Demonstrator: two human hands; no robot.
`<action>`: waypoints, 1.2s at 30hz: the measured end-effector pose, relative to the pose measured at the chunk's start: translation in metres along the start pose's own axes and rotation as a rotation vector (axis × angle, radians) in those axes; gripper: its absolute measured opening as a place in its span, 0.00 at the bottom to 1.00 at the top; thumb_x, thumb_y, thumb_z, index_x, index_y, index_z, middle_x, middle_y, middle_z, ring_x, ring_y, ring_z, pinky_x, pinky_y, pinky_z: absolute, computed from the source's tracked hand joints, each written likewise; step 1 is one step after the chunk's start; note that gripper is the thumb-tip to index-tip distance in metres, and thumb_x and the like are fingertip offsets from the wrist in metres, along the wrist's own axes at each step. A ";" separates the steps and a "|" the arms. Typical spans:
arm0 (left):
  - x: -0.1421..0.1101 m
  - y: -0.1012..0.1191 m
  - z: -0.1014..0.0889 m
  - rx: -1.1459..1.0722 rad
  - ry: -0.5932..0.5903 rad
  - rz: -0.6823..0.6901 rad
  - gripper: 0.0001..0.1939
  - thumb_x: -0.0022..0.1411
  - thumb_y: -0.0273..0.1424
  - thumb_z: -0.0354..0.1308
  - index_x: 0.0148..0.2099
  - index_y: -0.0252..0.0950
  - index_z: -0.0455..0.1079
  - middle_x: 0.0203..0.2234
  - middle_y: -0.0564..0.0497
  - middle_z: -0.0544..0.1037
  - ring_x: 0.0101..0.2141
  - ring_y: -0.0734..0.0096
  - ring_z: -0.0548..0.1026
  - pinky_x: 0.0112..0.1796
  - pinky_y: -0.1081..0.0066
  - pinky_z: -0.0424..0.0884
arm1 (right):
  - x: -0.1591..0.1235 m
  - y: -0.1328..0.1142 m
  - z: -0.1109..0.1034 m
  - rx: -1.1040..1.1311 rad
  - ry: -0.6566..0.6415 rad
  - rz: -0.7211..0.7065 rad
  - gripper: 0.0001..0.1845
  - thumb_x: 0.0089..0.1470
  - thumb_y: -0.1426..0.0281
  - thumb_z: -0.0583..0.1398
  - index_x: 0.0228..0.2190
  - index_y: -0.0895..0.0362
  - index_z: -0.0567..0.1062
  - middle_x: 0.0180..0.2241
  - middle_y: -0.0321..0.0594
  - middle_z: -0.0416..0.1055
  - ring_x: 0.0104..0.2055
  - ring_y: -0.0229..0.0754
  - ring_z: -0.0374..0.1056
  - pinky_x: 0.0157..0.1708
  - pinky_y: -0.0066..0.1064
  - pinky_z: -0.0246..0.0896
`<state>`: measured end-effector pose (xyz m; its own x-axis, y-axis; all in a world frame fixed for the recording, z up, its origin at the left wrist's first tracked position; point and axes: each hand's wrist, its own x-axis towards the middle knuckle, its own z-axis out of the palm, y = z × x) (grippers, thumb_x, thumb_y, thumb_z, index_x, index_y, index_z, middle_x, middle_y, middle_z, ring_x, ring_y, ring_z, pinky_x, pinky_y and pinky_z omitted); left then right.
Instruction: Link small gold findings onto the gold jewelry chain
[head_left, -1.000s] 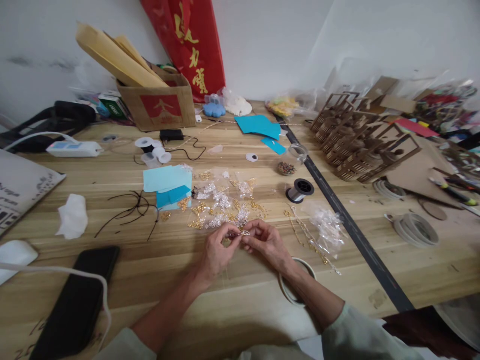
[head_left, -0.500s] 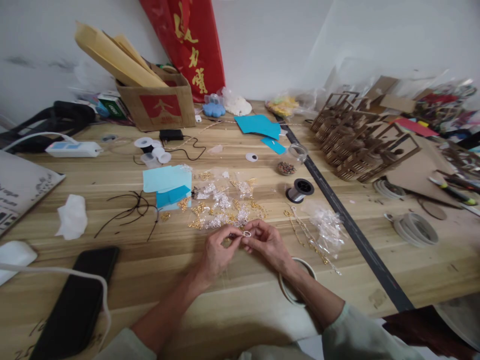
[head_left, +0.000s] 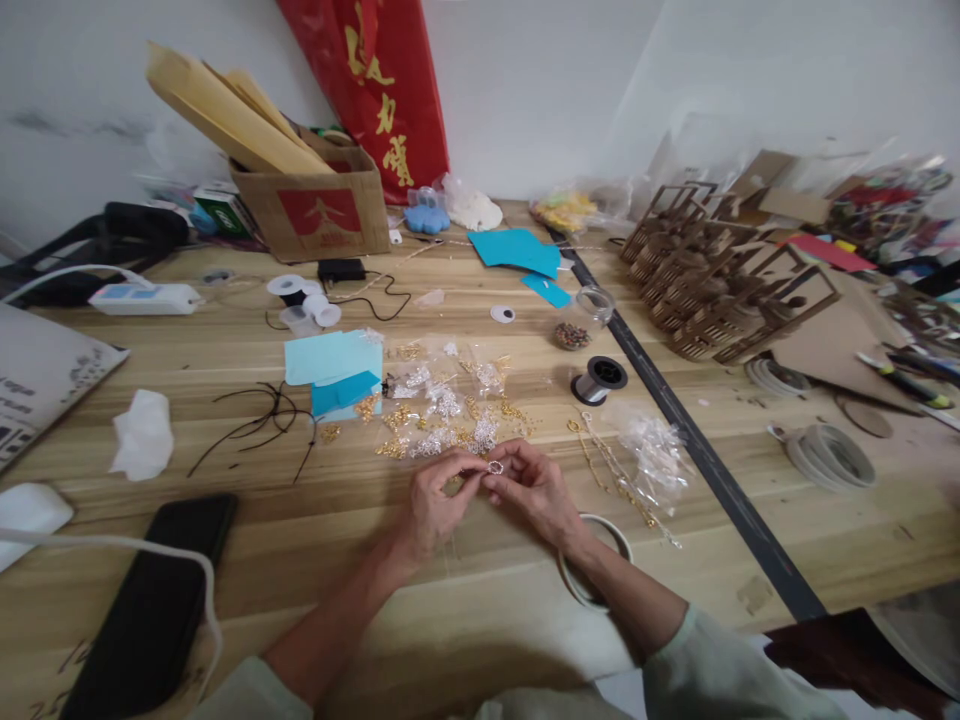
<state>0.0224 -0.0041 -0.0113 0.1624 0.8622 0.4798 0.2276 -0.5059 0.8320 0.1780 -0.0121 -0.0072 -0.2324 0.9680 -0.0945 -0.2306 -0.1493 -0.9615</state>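
Observation:
Between my two hands is a small beaded ring (head_left: pixel 495 468), pale and shiny, held just above the table. My left hand (head_left: pixel 442 500) pinches its left side between thumb and forefinger. From the right, my right hand (head_left: pixel 532 490) pinches the other side, fingers curled. Right beyond my fingertips lie small silver-coloured findings (head_left: pixel 444 440) and gold-coloured findings (head_left: pixel 394 445), loose and on clear plastic bags. Fine chains (head_left: pixel 600 455) lie to the right of my right hand. A pale round hoop (head_left: pixel 626 545) rests partly under my right forearm.
A wire spool (head_left: pixel 598 380) and a jar of beads (head_left: pixel 574 335) stand beyond my right hand. Blue sheets (head_left: pixel 334 358) and black cord (head_left: pixel 274 415) lie left. A black phone (head_left: pixel 150 610) is at the near left. Wooden lantern-like frames (head_left: pixel 720 290) stand back right.
The beaded ring has turned slightly between my fingertips. Both hands stay in almost the same place, and the things on the table are unmoved.

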 end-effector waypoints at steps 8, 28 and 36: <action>0.002 0.002 0.000 -0.080 -0.014 -0.204 0.07 0.51 0.20 0.60 0.30 0.36 0.77 0.26 0.49 0.80 0.29 0.69 0.77 0.33 0.72 0.72 | -0.001 -0.002 -0.001 -0.099 0.019 -0.022 0.16 0.46 0.63 0.68 0.34 0.57 0.72 0.23 0.32 0.71 0.23 0.34 0.66 0.25 0.26 0.62; 0.014 -0.010 -0.011 -1.040 0.038 -1.021 0.10 0.39 0.23 0.70 0.27 0.31 0.74 0.21 0.52 0.78 0.22 0.77 0.74 0.26 0.76 0.69 | -0.004 -0.010 -0.001 -0.348 0.034 -0.172 0.11 0.56 0.62 0.60 0.29 0.57 0.72 0.23 0.34 0.64 0.24 0.35 0.58 0.24 0.27 0.53; 0.011 -0.010 -0.010 -1.042 -0.072 -1.042 0.09 0.39 0.23 0.71 0.27 0.31 0.76 0.20 0.52 0.78 0.20 0.78 0.73 0.24 0.76 0.69 | -0.003 -0.009 -0.003 -0.429 -0.029 -0.250 0.12 0.58 0.63 0.59 0.41 0.55 0.75 0.37 0.42 0.70 0.36 0.41 0.66 0.32 0.31 0.61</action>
<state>0.0123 0.0107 -0.0117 0.4162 0.7979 -0.4360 -0.5035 0.6015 0.6202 0.1835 -0.0135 0.0015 -0.2473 0.9566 0.1542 0.1257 0.1895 -0.9738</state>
